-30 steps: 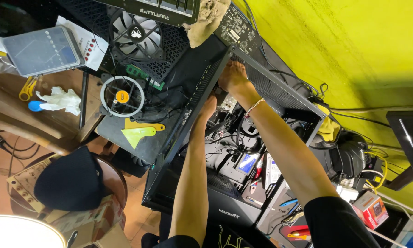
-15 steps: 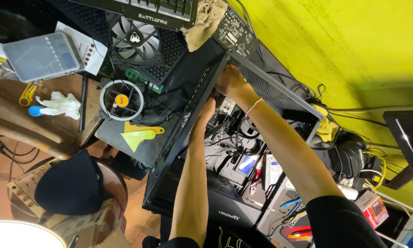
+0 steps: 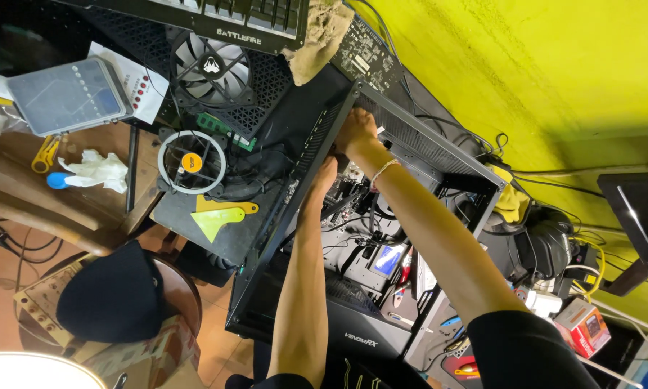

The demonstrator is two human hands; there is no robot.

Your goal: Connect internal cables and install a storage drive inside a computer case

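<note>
An open black computer case (image 3: 439, 155) lies on its side, with cables and boards showing inside. Both my arms reach into it. My left hand (image 3: 325, 175) is pushed in beside the case's black side wall (image 3: 306, 162), and its fingers are hidden among the parts. My right hand (image 3: 356, 132), a thin bracelet on its wrist, presses into the far upper corner of the case frame. Its fingertips are tucked out of sight, so I cannot tell what they hold.
A loose round fan (image 3: 191, 162) and a yellow plastic piece (image 3: 219, 215) lie on a black panel. A bigger fan (image 3: 210, 69), a keyboard (image 3: 230, 18), a tan cloth (image 3: 317, 39), a grey tablet (image 3: 65, 94) and a black cap (image 3: 111, 295) surround it. Tools and boxes (image 3: 579, 324) crowd the lower right.
Both hands stay in about the same spots inside the case. The view has shifted slightly.
</note>
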